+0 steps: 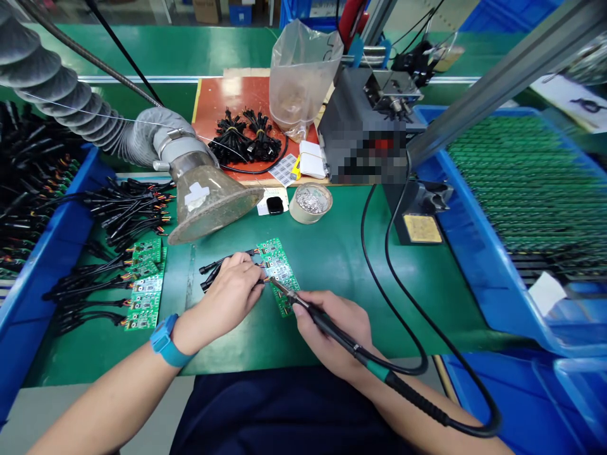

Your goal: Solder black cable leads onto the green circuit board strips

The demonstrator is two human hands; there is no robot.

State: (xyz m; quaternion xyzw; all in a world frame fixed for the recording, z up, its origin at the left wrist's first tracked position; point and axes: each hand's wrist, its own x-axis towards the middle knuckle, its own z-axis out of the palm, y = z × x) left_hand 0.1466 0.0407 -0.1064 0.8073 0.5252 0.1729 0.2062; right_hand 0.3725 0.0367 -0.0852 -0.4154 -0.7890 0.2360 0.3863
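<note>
A green circuit board (283,273) lies on the green bench mat, with black cables (213,272) running to its left edge. My right hand (332,325) is closed around a soldering iron (327,322), whose tip meets the board's left edge beside my fingers. At that edge, my left hand (234,284) pinches a cable with coloured wire ends against the board; its fingertips partly hide the joint. To the left, a panel of boards (145,297) has several black cables attached along its left side.
A grey fume hose nozzle (213,202) hangs over the bench. Behind the board are a tin of metal shavings (310,202), a soldering station (360,126) and an iron stand (417,212). Blue bins hold cables (33,189) at left and circuit boards (526,177) at right. The iron's cord loops rightward.
</note>
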